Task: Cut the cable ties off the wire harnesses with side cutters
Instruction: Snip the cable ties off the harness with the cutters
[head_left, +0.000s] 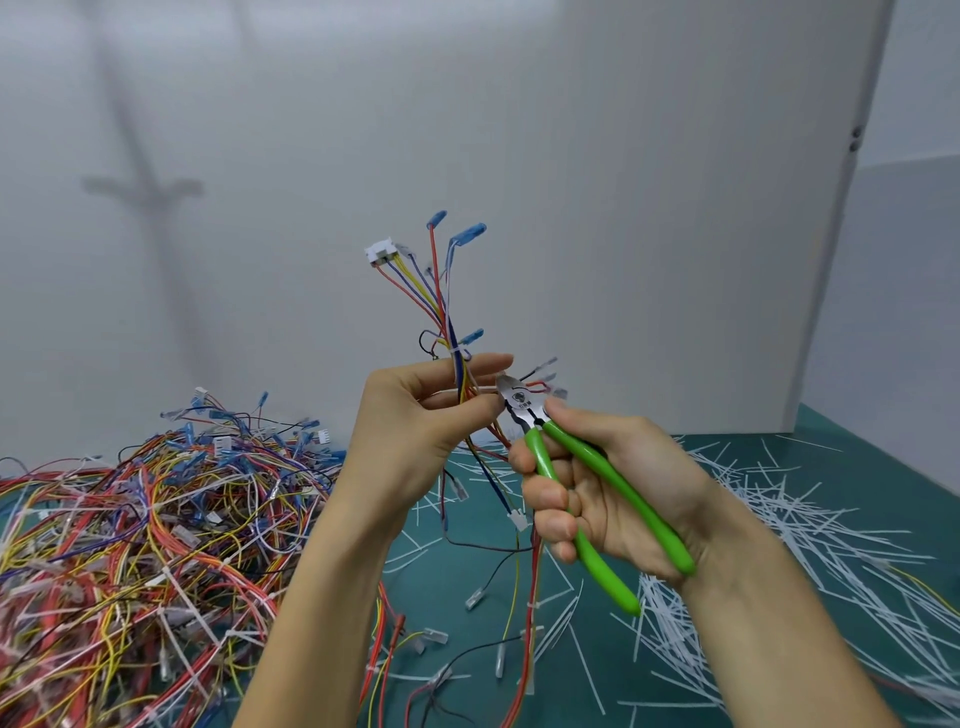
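Observation:
My left hand (421, 421) pinches a wire harness (444, 306) of red, blue and yellow wires and holds it upright in the air. A white connector (381, 253) and blue terminals top it, and its lower wires hang down to the mat. A white cable tie (456, 353) wraps the bundle just above my fingers. My right hand (597, 493) grips green-handled side cutters (582, 499). Their metal jaws (511, 397) sit at the bundle beside my left fingertips, where another white tie end shows.
A large tangled pile of harnesses (145, 545) covers the left of the green mat (467, 654). Several cut white tie pieces (779, 545) lie scattered on the right. A white wall stands behind and a white panel (831, 260) to the right.

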